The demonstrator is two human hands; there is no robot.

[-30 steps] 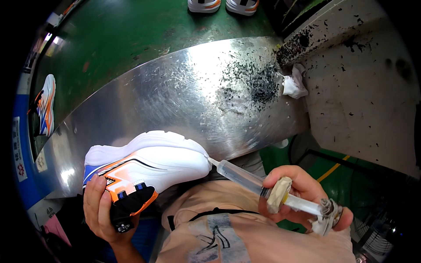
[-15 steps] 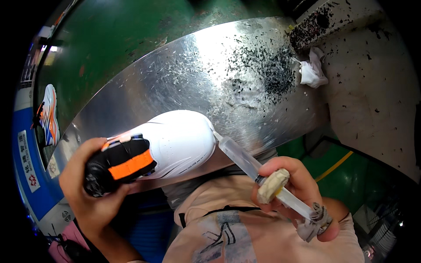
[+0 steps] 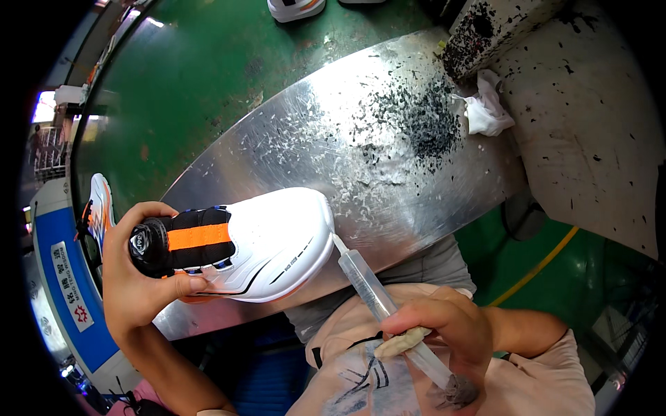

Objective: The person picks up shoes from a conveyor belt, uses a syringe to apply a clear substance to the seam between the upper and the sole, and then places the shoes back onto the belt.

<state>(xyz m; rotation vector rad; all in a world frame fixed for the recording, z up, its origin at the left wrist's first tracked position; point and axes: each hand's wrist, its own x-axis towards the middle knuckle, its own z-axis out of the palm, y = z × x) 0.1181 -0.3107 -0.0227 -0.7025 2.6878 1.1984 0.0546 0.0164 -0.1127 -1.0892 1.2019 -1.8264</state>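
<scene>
A white sneaker [image 3: 281, 239] with black and orange parts at its tongue and a thin orange line along its sole lies across my front, toe to the right. My left hand [image 3: 128, 288] is closed around its ankle end, thumb on the near side and fingers over the far side. In my right hand [image 3: 461, 326] is a clear syringe [image 3: 366, 284], slanting up to the left. Its narrow tip meets the toe's edge, near the seam of upper and sole. A pale wad is wrapped around the barrel by my fingers, and a grey rag covers the plunger end.
Beneath the sneaker stretches a scratched metal table [image 3: 277, 149], speckled with black flecks. A crumpled white cloth [image 3: 488, 114] lies by a stained machine part at right. Another sneaker [image 3: 101, 204] stands at far left. Part of a white shoe [image 3: 296, 10] shows at the top, over the green surface.
The sneaker has turned slightly, showing more of its near side. The syringe tip has shifted a little along the toe edge, and my right hand is lower. The view has shifted, bringing shoes in at the top.
</scene>
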